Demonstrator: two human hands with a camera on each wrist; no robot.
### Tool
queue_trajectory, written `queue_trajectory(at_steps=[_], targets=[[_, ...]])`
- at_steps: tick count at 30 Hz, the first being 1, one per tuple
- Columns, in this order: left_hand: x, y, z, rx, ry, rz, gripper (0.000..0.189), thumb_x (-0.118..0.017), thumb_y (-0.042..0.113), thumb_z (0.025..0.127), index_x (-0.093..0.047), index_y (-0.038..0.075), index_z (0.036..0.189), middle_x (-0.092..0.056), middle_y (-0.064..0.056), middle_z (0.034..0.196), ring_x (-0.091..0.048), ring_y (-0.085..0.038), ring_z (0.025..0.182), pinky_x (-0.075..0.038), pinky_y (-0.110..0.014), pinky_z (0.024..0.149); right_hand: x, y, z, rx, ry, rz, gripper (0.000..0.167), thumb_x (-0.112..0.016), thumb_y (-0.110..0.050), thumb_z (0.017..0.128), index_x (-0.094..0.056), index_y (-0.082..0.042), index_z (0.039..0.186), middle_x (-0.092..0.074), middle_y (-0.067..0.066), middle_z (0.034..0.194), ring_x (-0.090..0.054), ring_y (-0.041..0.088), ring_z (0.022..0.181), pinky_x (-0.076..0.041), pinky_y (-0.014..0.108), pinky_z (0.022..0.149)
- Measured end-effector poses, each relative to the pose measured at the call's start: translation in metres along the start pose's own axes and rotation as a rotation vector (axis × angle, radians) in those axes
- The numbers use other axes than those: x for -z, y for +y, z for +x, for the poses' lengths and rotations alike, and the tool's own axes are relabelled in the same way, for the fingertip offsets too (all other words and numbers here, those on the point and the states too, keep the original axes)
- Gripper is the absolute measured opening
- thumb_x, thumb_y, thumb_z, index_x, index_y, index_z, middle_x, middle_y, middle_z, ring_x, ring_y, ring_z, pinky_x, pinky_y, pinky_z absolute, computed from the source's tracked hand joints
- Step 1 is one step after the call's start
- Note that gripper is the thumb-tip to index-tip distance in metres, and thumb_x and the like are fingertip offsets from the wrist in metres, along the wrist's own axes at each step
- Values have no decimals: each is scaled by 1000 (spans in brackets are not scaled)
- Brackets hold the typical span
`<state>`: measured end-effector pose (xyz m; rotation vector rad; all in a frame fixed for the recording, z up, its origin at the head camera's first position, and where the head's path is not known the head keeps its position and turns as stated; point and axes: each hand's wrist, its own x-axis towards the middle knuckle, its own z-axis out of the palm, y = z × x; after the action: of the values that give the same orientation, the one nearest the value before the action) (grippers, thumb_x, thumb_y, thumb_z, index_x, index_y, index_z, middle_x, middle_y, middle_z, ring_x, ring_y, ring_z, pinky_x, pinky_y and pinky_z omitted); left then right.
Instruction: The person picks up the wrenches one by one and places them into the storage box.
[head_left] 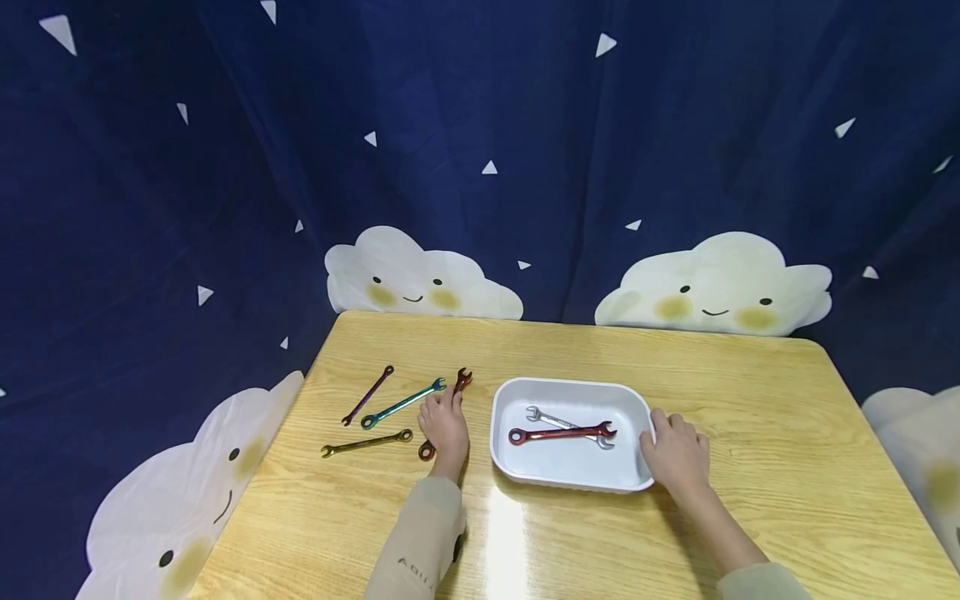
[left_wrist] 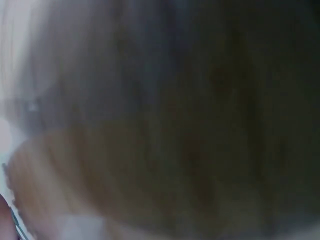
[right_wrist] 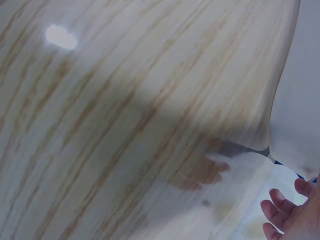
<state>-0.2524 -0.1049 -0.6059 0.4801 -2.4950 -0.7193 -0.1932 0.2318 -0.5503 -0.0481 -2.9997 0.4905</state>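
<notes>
My left hand (head_left: 446, 423) is over a copper-orange combination wrench (head_left: 427, 451), its fingers gripping the shaft. The wrench's open end sticks out beyond the fingers and its ring end shows beside the wrist. My right hand (head_left: 678, 454) holds the right rim of a white plastic tray (head_left: 572, 385), thumb over the edge. Inside the tray, a red wrench (head_left: 558, 434) lies across a silver wrench (head_left: 546, 417). The right wrist view shows the fingers (right_wrist: 280, 205) near the tray's side (right_wrist: 297, 95). Blur and dark fill most of the left wrist view.
Left of my left hand lie a teal wrench (head_left: 402, 405), a purple wrench (head_left: 367, 396) and a gold wrench (head_left: 366, 445). All rest on a wooden table (head_left: 772, 467). A dark blue curtain (head_left: 450, 83) with white clouds hangs behind the table's far edge.
</notes>
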Motion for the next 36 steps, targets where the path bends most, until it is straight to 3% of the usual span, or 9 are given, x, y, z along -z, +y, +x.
queue_trajectory(at_steps=[19,36], targets=[[2,10,-3,-82,91,-70,23,-65,25,83,-71,12,101,-61,-12,85,-54,-28,74,-39,-38,67,2,-1,-1,6,5,-4,37,-45,-24,89,-46,-1,117,-50,29,104,-47,47,96,-30,61,83],[11,30,0,-216,194,-195,23,-71,18,77,-71,10,99,-59,-13,82,-52,-28,72,-38,-39,68,0,1,0,6,14,1,36,-45,-25,89,-47,-2,116,-51,27,102,-48,46,95,-30,61,82]])
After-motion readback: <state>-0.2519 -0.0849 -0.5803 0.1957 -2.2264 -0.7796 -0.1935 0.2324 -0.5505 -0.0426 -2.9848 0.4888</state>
